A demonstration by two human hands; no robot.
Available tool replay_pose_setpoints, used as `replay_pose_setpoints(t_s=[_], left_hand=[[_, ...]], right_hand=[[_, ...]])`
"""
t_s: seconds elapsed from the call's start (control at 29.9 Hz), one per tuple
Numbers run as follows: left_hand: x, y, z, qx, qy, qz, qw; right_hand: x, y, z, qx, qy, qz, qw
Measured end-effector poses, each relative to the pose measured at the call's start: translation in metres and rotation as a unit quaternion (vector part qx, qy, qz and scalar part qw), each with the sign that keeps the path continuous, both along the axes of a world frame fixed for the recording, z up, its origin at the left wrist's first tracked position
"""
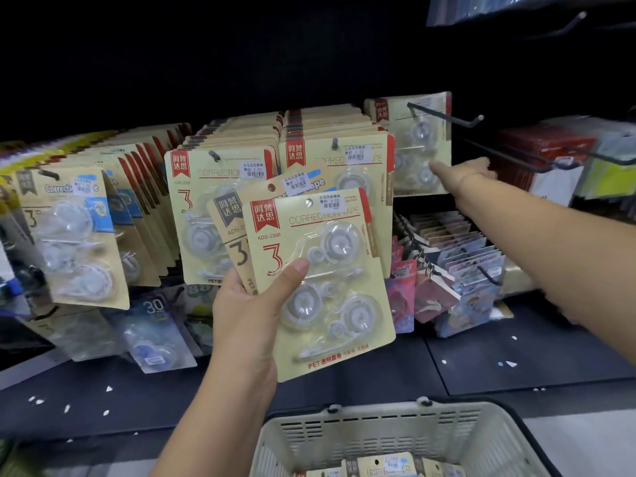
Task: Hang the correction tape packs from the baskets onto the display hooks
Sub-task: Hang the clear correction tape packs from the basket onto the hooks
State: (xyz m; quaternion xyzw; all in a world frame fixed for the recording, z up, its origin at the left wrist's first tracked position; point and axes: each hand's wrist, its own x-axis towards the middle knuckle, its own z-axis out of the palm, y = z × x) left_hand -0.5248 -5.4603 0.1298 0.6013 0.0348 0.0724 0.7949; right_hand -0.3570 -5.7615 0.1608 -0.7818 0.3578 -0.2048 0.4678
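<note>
My left hand grips a small stack of beige correction tape packs, thumb pressed on the front card, which has a red label. My right hand reaches far right, fingers touching a pack that hangs on a black display hook. The hook's tip sticks out free to the right of that pack. Full rows of hung packs fill the hooks to the left. More packs lie in the beige basket at the bottom.
Small notebooks or cards hang on lower hooks at the right. Blue-labelled tape packs lie on the dark shelf at lower left. Red and yellow packets sit in a wire holder at far right.
</note>
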Motion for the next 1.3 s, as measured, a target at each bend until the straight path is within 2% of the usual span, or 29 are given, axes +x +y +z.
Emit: replay_pose_setpoints(t_s=[0.03,0.1,0.23,0.33,0.43,0.57,0.7,0.9,1.04,1.3], left_hand=[[0.000,0.000,0.000,-0.001,0.002,-0.001,1.000],[-0.002,0.000,0.001,-0.005,0.003,-0.002,1.000],[-0.006,-0.002,-0.001,-0.016,0.007,-0.017,1.000],[-0.011,-0.006,-0.002,-0.032,0.013,-0.035,0.999],[-0.019,-0.013,-0.005,-0.044,0.013,-0.058,0.997],[-0.027,-0.021,-0.009,-0.055,0.001,-0.079,0.995],[-0.021,-0.016,-0.009,-0.038,0.003,-0.033,0.999],[-0.015,-0.003,-0.011,-0.024,-0.002,0.024,0.999],[-0.013,0.003,-0.011,-0.017,0.001,0.043,0.999],[-0.013,-0.003,-0.013,-0.022,-0.008,0.035,0.999]], right_hand=[[-0.012,0.004,-0.001,-0.027,0.002,0.006,1.000],[-0.043,0.016,-0.004,-0.050,-0.054,0.053,0.996],[-0.135,0.060,-0.017,-0.011,-0.135,0.192,0.972],[-0.205,0.098,-0.026,0.111,-0.116,0.305,0.939],[-0.238,0.119,-0.037,0.133,-0.064,0.350,0.925],[-0.238,0.119,-0.047,0.163,-0.095,0.306,0.933],[-0.231,0.109,-0.049,0.185,-0.159,0.257,0.935],[-0.210,0.053,-0.026,0.120,-0.266,0.159,0.943],[-0.198,0.020,-0.018,0.090,-0.290,0.130,0.944],[-0.185,0.008,-0.016,0.099,-0.290,0.114,0.945]])
